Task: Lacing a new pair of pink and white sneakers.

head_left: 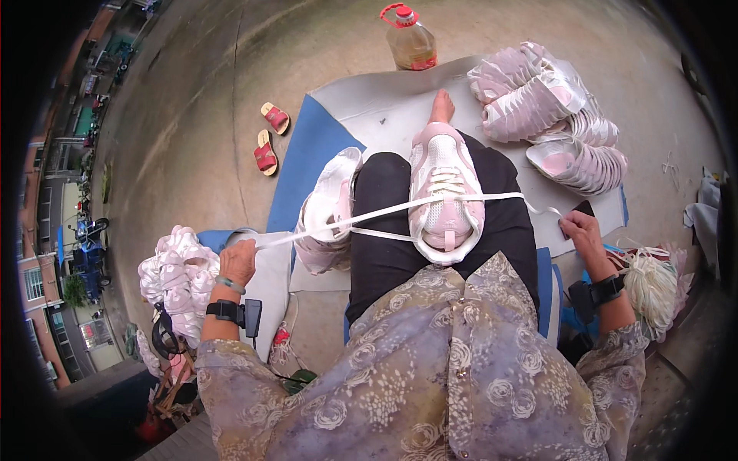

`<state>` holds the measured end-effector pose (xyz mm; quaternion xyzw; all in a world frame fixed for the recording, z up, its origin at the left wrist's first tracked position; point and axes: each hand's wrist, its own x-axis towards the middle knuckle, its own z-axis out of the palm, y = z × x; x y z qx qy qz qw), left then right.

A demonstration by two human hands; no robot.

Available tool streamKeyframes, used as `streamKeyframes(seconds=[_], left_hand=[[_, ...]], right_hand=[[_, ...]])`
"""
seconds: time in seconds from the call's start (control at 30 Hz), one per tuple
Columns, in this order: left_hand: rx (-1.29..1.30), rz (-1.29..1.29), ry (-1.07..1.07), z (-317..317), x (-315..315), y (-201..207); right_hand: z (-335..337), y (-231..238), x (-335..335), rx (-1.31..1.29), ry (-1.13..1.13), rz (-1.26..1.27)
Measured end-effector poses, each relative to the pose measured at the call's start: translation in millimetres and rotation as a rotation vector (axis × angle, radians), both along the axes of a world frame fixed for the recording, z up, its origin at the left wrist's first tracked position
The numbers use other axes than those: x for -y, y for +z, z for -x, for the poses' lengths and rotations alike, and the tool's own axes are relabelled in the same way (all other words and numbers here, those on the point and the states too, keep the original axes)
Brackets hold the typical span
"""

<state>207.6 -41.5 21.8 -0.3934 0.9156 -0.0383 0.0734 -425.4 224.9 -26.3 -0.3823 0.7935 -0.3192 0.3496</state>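
Note:
A pink and white sneaker (444,180) rests on my lap, toe toward me, with a white lace (384,211) threaded through its eyelets. My left hand (238,260) is closed on the lace's left end, pulled out far to the left. My right hand (580,234) grips the right end, drawn out to the right. Both lace ends are taut across my black trousers. A second white sneaker (330,207) lies against my left thigh.
A heap of pink sneakers (550,111) lies at the far right on a grey mat (384,96). An oil bottle (409,40) stands beyond it. Red sandals (269,138) sit on the concrete. White shoes (173,280) pile at my left, a bundle of laces (653,288) at my right.

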Motion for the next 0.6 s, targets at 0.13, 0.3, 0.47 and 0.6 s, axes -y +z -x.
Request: streamKeyframes(seconds=[0.13,0.3,0.47,0.6], left_hand=[[0.087,-0.038,-0.091,9.5,3.1,13.2],[0.106,-0.110,-0.170,2.3,-8.5,11.4],[0.115,-0.076,0.039,-4.5,-15.8,-11.0],[-0.574,-0.586,0.665,11.6,-14.1,-27.8]], right_hand=[[-47.6,37.3,28.3,0.644,-0.216,-0.179],[-84.7,38.0,59.5,0.950,-0.186,-0.118],[-104.9,29.0,80.6,1.010,-0.199,-0.008],[-114.6,24.2,91.1,0.913,-0.155,0.086]])
